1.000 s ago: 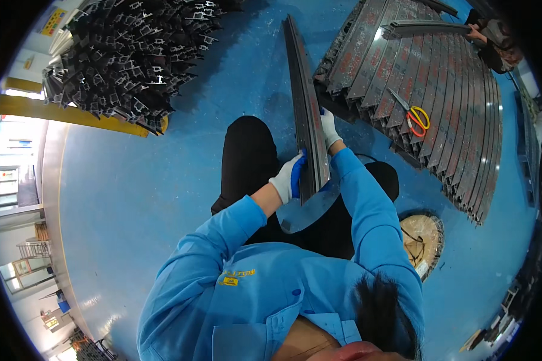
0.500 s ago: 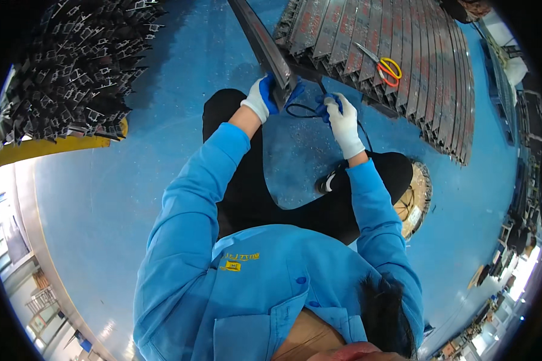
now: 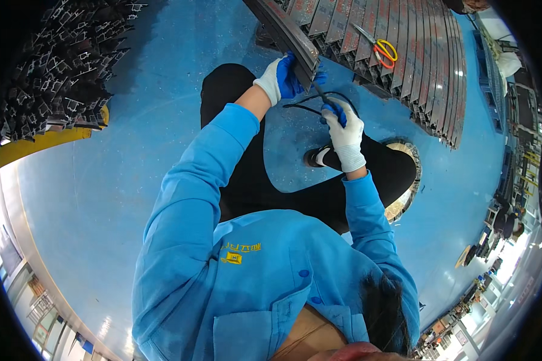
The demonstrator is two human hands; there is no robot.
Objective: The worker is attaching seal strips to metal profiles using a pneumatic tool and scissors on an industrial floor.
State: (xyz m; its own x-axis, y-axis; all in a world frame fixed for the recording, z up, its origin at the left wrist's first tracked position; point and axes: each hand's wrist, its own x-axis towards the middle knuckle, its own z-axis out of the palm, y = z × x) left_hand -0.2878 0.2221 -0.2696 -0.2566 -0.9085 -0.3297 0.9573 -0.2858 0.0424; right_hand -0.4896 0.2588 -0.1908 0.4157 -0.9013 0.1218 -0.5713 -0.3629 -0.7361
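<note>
My left hand [image 3: 283, 79], in a white glove with blue palm and fingers, is wrapped round the near end of a long dark metal profile [image 3: 290, 37]. That profile runs away from me towards the top of the view, tilted. In a matching glove, my right hand [image 3: 344, 129] pinches a thin black flexible strip [image 3: 321, 93] just below the profile's end. One end of the strip reaches up to the profile; whether it sits in a groove cannot be made out. Its slack bends in a loop between my hands, above the floor.
Stacked dark profiles [image 3: 430, 72] lie at the far right, with orange-and-yellow-handled scissors [image 3: 384, 54] on top. Another profile pile [image 3: 54, 78] rests over a yellow support [image 3: 48, 143] at the far left. A round seat-like object [image 3: 404, 201] stands beside my right knee.
My left hand and the profile's near end have shifted up and to the right. My right hand sits slightly lower, still on the strip, whose loop has changed shape. The whole view has turned slightly.
</note>
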